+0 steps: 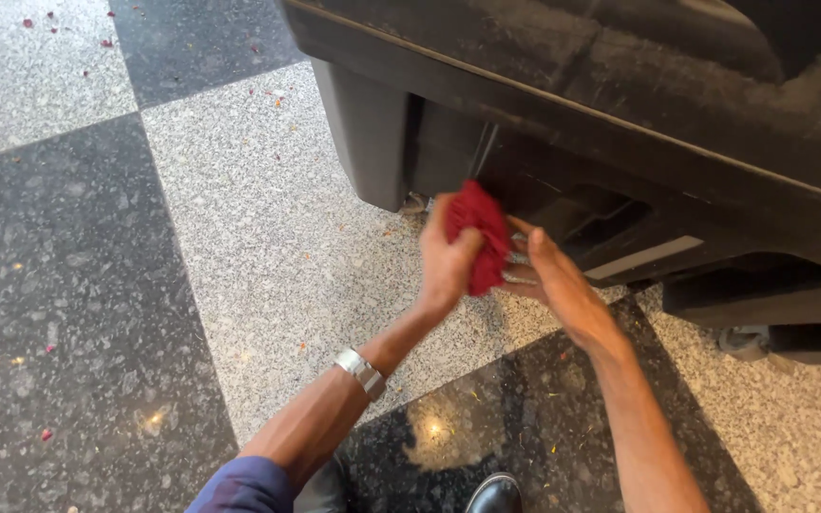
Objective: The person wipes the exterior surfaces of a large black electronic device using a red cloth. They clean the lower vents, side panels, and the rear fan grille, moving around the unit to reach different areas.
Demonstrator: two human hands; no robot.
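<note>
A crumpled red cloth [482,228] is pressed against the lower side of a large black machine [620,104]. My left hand [447,261] grips the cloth from the left; a silver bracelet [361,371] sits on that wrist. My right hand [548,275] touches the cloth's right side, fingers partly behind it, close to a recess in the machine's body.
The floor is polished stone in big light grey [268,237] and dark [59,313] squares, strewn with small red and orange specks. A caster wheel [748,340] shows under the machine at right. The toe of my black shoe [494,494] is at the bottom edge.
</note>
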